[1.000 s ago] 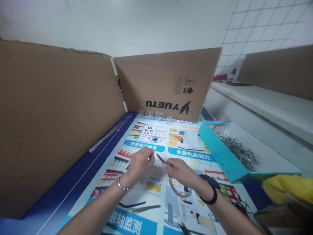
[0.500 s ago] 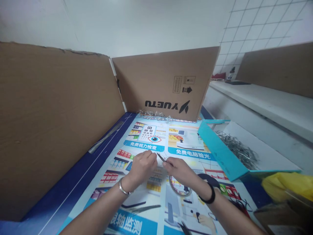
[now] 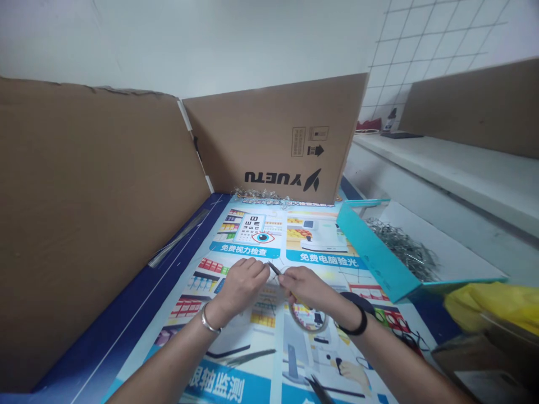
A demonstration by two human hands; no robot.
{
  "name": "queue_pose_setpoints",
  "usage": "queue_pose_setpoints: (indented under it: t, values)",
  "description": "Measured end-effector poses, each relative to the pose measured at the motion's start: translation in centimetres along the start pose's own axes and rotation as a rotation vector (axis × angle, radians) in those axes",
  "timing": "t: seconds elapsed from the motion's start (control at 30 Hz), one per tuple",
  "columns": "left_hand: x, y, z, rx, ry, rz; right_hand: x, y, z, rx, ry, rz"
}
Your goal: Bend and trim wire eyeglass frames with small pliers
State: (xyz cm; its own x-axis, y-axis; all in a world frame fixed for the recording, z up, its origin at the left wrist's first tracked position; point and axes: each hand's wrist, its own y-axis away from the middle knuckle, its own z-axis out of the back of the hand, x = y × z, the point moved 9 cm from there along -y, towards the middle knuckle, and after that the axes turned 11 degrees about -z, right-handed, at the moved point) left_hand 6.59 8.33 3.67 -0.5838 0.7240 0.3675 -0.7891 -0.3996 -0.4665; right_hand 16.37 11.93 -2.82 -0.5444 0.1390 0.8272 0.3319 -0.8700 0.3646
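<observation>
- Gripping a dark pointed tool (image 3: 274, 269) in the head view, the right hand (image 3: 305, 285) had its fingers folded narrow around the handle, a black band (image 3: 360, 325) on that wrist.
- The left hand (image 3: 244, 283) was curled in, knuckles up, with a silver bracelet (image 3: 208, 320) behind it; I could not tell whether it pinched anything.
- The tool's tip was at the left fingertips, in front of the person; whether they touched was too small to tell.
- Below the hands, a printed sheet (image 3: 236, 336) covered the surface, with a ring (image 3: 310, 329) near the right wrist and a second dark tool (image 3: 319, 388) at the bottom edge.
- To the right lay a turquoise box (image 3: 374, 252) with a heap of thin metal pieces (image 3: 404, 247) inside, and a yellow bag (image 3: 492, 306) beside it.
- Cardboard panels (image 3: 273, 140) stood at the left and back; a white ledge (image 3: 463, 163) ran along the right.
</observation>
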Motion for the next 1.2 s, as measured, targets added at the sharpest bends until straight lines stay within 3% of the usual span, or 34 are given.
queue_pose_setpoints:
  t: [0.37, 0.83, 1.2]
  values:
    - [-0.2, 0.2, -0.4, -0.013, -0.02, -0.059, -0.5, 0.3, -1.0, 0.142, -0.338, -0.104]
    - [-1.0, 0.2, -0.3, -0.027, -0.007, -0.146, -0.3, 0.3, -1.3, 0.156, -0.373, -0.06]
    - [-0.9, 0.3, -0.5, -0.031, 0.008, -0.103, 0.0, 0.3, -1.6, 0.112, -0.296, -0.001]
